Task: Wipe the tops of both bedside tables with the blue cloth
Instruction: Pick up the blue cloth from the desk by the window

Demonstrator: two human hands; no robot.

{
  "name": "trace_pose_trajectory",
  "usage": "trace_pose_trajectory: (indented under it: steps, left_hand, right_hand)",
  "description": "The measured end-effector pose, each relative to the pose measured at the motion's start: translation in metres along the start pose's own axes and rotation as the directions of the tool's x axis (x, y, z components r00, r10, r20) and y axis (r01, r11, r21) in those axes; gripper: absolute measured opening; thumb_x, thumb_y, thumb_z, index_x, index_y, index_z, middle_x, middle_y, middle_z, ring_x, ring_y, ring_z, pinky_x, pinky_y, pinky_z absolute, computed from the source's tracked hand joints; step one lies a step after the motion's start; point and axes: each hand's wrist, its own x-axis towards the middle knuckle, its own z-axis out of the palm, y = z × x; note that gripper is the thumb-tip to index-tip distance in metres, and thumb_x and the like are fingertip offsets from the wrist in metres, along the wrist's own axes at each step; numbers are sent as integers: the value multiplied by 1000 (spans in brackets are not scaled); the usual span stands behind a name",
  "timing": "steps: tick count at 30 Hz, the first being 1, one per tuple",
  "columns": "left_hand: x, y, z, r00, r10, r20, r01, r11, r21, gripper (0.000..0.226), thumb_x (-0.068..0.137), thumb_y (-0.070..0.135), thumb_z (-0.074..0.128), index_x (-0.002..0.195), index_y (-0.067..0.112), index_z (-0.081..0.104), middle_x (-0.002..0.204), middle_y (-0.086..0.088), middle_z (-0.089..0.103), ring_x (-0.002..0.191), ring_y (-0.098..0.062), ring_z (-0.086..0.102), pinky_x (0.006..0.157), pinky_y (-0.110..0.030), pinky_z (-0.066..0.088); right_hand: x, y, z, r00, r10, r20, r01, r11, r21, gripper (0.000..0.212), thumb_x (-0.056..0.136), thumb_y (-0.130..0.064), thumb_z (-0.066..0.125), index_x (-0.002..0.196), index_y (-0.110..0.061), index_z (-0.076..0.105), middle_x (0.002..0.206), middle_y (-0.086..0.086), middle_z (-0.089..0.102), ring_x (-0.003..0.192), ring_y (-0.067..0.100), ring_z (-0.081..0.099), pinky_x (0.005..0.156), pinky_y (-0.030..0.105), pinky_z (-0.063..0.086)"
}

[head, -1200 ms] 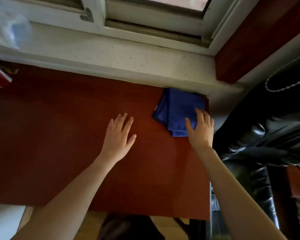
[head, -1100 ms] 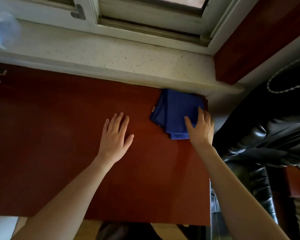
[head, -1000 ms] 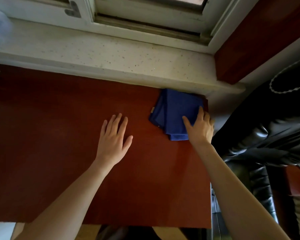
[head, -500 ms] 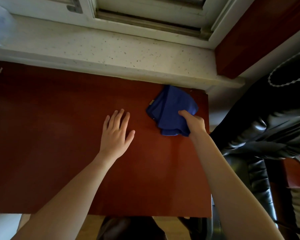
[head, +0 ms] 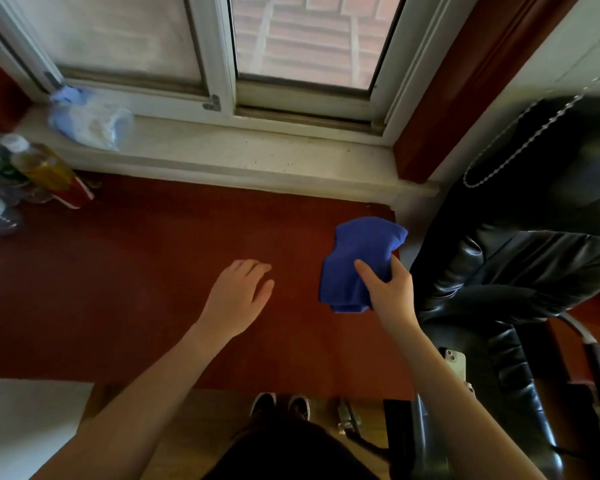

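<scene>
The blue cloth point(head: 355, 261) is bunched up and lifted over the right end of the red-brown table top point(head: 146, 282). My right hand point(head: 388, 292) grips its lower right part, thumb on top. My left hand point(head: 238, 296) hovers over the middle of the table with its fingers curled slightly down and nothing in it.
A stone window sill point(head: 257, 157) runs along the table's far edge, with a plastic bag point(head: 90, 121) on it. Bottles point(head: 39, 168) crowd the table's left end. A black leather chair point(head: 520, 271) stands close on the right, a phone point(head: 456, 365) on its seat.
My right hand closed on the cloth and lifted it off the table's back right corner, pulling it nearer. My left hand rose slightly. The head view tilted up, showing the window and bottles.
</scene>
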Motion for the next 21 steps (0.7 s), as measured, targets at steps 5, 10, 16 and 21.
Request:
trace_pose_trajectory:
  steps: [5,10,16,21]
  left_hand:
    - [-80,12,-8,999,7,50,-2,995,-96,54,96,49,28,133,19,53,132,4,57,126,-12,47,106,-28,36]
    - [-153,2,19,950,-110,292,167,970,-177,45,99,42,38,139,23,45,141,9,48,129,-5,40,105,-23,32]
    - [-199,8,40,916,-62,397,138,977,-165,43,99,42,38,135,20,49,131,7,55,117,-4,46,91,-21,34]
    - [-186,53,49,902,96,420,-13,981,-196,42,98,45,39,134,25,49,131,12,53,124,-6,47,100,-24,39]
  right_hand:
    - [-82,22,-14,1000,5,20,-5,1000,20,12,90,-19,70,90,-27,61,90,-7,70,75,5,69,64,26,57]
    - [-149,82,-19,991,127,-35,-127,992,27,8,88,-12,71,90,-10,64,85,4,71,69,8,69,51,16,51]
    - [-218,131,-35,939,288,-190,-270,956,117,8,86,-14,73,87,-11,65,84,3,73,75,13,71,52,18,53]
    - [-278,147,-76,870,301,-389,-218,945,243,11,87,-14,71,96,-9,65,87,3,72,66,1,68,49,13,49]
